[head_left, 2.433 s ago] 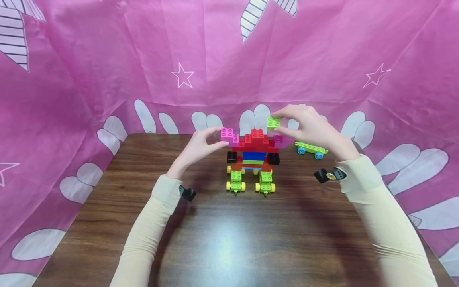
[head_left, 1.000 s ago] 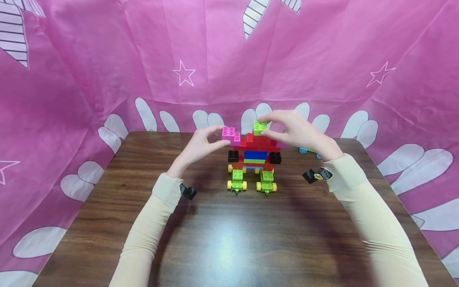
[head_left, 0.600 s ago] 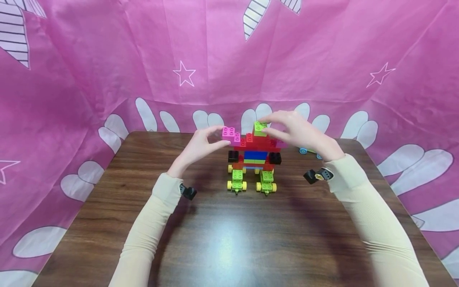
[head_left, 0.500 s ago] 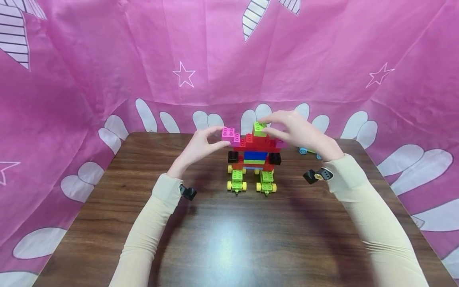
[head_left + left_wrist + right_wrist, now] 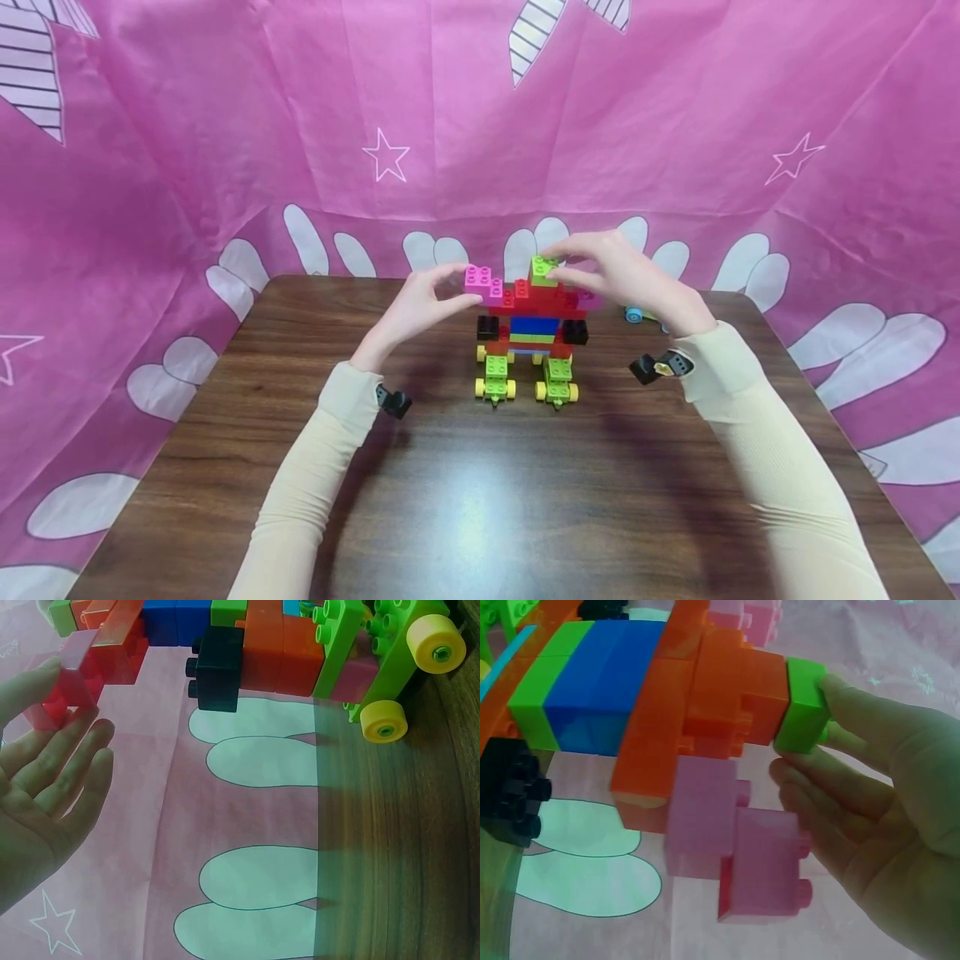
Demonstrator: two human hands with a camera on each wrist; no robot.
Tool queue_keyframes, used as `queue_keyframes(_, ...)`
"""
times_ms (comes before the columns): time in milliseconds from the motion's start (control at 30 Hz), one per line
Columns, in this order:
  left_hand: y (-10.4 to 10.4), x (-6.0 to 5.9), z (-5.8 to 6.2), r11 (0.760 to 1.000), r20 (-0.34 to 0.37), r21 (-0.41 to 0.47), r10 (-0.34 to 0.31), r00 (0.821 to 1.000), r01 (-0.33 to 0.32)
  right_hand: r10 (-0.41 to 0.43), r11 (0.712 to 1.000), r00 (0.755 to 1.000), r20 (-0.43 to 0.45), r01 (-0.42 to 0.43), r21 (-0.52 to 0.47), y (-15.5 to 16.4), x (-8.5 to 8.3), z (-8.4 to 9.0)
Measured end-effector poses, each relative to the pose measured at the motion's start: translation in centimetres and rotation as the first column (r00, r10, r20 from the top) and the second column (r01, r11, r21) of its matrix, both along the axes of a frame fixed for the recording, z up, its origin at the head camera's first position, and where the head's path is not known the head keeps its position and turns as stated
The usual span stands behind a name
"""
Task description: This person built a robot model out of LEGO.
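A robot-like figure of toy building bricks stands on two wheeled green bases (image 5: 497, 379), with a blue middle (image 5: 534, 326), black side bricks (image 5: 575, 332) and red bricks across the top. My left hand (image 5: 422, 307) pinches the stepped pink bricks (image 5: 480, 280) at the figure's left shoulder; thumb and fingers also show around them in the left wrist view. At the top centre, my right hand (image 5: 611, 265) pinches a lime green brick (image 5: 543, 269) between thumb and fingers. In the right wrist view that green brick (image 5: 802, 705) sits flush against the red brick (image 5: 765, 694).
A green wheeled base with blue wheels (image 5: 634, 315) stands behind my right hand, mostly hidden. The brown wooden table (image 5: 480, 492) reaches toward me, and a pink patterned cloth (image 5: 480, 108) hangs behind its far edge.
My right hand has moved left with the green brick, from above the right pink bricks onto the red top brick. My left hand keeps its hold on the pink bricks.
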State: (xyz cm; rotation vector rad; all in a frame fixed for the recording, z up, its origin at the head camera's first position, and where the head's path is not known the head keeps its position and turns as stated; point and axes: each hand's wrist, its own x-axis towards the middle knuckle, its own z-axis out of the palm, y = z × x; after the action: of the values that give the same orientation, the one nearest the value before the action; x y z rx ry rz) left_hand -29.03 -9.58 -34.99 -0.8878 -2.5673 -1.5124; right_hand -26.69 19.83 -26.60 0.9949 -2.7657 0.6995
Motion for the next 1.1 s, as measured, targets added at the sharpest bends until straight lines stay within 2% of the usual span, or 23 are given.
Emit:
queue_keyframes(233,0.1,0.1,0.3,1.000,-0.009,-0.008,-0.006,1.000,0.006,0.003,0.999,0.999,0.037,-0.005,0.043,-0.2,-0.2,0.9)
queue_keyframes(533,0.2,0.1,0.7,1.000,-0.028,-0.005,-0.008,1.000,0.008,-0.012,0.998,1.000,-0.003,0.012,0.064,-0.4,0.1,1.4)
queue_keyframes(900,0.4,-0.1,0.5,1.000,-0.031,0.012,-0.025,0.999,0.025,-0.024,0.999,1.000,0.002,0.023,0.049,-0.4,0.2,1.2)
queue_keyframes(1100,0.1,0.0,0.2,1.000,-0.021,0.005,-0.009,1.000,0.009,-0.015,1.000,1.000,-0.026,0.015,0.023,-0.5,0.2,0.5)
